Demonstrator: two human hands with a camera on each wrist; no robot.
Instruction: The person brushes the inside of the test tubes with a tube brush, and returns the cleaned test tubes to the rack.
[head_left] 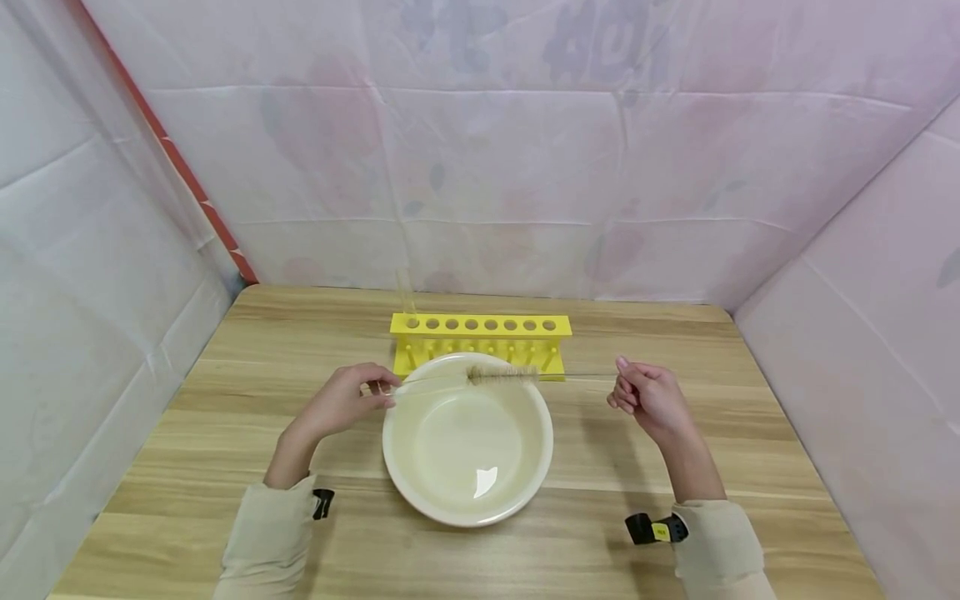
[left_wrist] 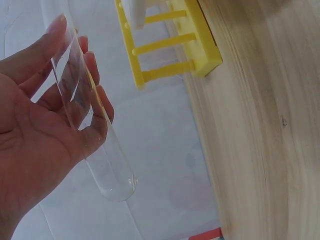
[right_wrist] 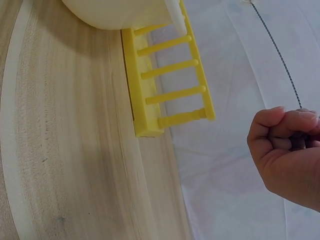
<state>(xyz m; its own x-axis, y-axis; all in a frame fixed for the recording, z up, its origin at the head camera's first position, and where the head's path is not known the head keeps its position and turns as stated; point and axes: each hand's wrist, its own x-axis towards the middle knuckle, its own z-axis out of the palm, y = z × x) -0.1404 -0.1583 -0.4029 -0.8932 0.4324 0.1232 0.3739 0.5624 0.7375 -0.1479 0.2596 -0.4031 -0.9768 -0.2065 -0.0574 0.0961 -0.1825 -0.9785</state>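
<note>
In the left wrist view, my left hand (head_left: 348, 400) (left_wrist: 55, 100) holds a clear glass test tube (left_wrist: 112, 175) between thumb and fingers, its rounded end past the palm. My right hand (head_left: 651, 398) (right_wrist: 287, 150) pinches the twisted wire handle (right_wrist: 280, 55) of a brush, fingers curled. The brush's bristles (head_left: 502, 375) are over the far part of a cream basin (head_left: 467, 521), pointing toward the left hand. The tube lies over the basin's left rim; whether the brush tip is inside its mouth I cannot tell.
Behind the basin stands a yellow rack (head_left: 480, 325) (left_wrist: 205, 45) (right_wrist: 135, 90) with a row of holes; another clear tube (head_left: 406, 296) stands in its leftmost hole. Patterned sheets hang at the back and both sides of the wooden table (head_left: 360, 517).
</note>
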